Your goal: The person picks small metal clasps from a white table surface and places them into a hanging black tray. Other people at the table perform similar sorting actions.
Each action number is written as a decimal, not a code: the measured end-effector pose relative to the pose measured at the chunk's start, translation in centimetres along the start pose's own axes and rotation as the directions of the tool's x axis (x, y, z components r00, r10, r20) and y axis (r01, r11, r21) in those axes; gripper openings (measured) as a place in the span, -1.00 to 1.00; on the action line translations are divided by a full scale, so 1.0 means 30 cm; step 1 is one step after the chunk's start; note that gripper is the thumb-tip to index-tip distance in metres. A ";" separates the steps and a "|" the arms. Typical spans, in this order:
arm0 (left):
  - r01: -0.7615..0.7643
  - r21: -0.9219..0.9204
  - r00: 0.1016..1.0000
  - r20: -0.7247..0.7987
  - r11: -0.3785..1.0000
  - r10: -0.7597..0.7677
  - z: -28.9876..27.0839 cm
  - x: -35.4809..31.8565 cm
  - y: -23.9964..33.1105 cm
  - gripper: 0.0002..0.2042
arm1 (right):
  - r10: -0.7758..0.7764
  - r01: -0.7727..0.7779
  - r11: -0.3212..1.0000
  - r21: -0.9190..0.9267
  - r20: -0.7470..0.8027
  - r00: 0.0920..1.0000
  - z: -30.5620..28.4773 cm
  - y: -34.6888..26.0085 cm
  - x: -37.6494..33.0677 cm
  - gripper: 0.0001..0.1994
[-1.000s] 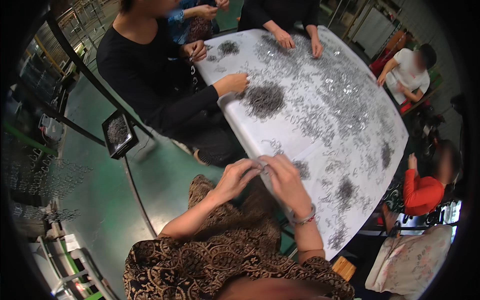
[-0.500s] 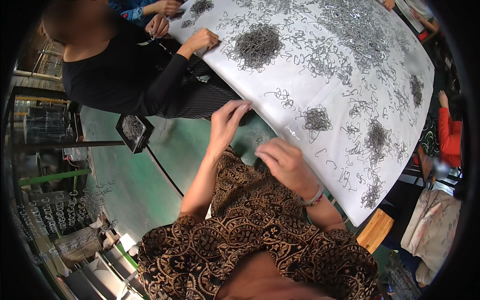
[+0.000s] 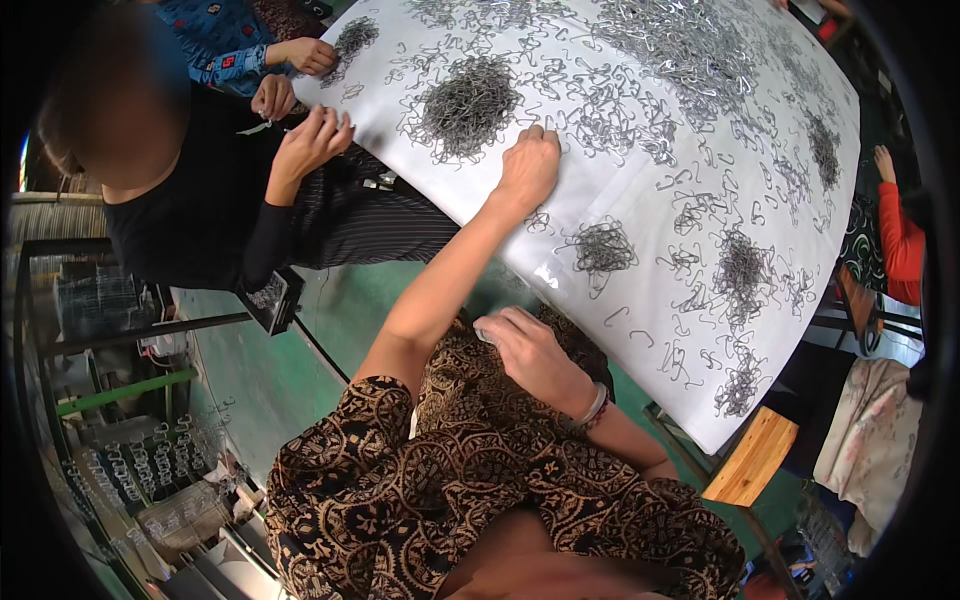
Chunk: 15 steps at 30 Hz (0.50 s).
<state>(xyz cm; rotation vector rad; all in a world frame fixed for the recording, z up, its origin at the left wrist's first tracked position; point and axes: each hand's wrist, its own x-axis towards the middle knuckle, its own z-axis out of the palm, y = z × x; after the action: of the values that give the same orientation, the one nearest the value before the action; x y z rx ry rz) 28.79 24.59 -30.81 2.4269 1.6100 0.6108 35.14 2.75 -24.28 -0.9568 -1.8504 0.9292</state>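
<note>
Reaching forward, the person's left hand has gone from beside the table to over its top since the earlier frame, while a co-worker's hand at the left has lifted off the cloth. The left fingers are bent with their tips hidden, so whether they hold a hook cannot be told. The right hand hangs over the lap, fingers curled close together; a small pale bit shows at their tips, too blurred to name. Just beside the left hand lies a big dark heap of wire hooks; a small heap sits close to the near edge, and 1 more heap lies farther right. These 3 look gathered, yet many loose hooks lie strewn among them, and a wide shiny pile spreads beyond, so plenty seems left.
</note>
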 end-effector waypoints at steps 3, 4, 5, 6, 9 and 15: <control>0.095 -0.285 0.995 0.034 0.954 -0.090 -0.085 -0.076 -0.014 -0.85 | -0.014 0.013 1.000 0.019 0.034 0.999 -0.009 -0.013 0.010 -0.82; 0.131 -0.395 0.991 0.050 0.909 -0.121 -0.123 -0.112 -0.021 -0.85 | -0.018 0.018 1.000 0.013 0.021 1.000 -0.010 -0.019 0.011 -0.82; 0.092 -0.376 0.995 0.011 0.922 -0.096 -0.161 -0.152 -0.027 -0.84 | -0.019 0.019 1.000 0.002 0.015 1.000 -0.010 -0.024 0.013 -0.82; 0.115 -0.454 0.993 0.022 0.884 -0.118 -0.195 -0.195 -0.026 -0.85 | -0.014 0.014 1.000 -0.011 0.014 1.000 -0.009 -0.029 0.015 -0.82; 0.194 -0.608 0.975 0.036 0.770 -0.217 -0.319 -0.343 -0.035 -0.85 | -0.018 0.016 0.999 -0.046 -0.056 0.998 0.001 -0.045 0.023 -0.86; 0.143 -0.850 0.952 -0.022 0.507 -0.306 -0.510 -0.631 0.059 -0.85 | 0.166 -0.145 0.982 0.124 -0.180 0.970 0.027 -0.041 0.049 -0.88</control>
<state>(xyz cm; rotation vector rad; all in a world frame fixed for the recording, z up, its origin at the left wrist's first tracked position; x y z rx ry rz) 17.50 5.33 -20.98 1.4271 1.1920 1.2240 33.57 3.30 -23.03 -1.0945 -1.5658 0.9868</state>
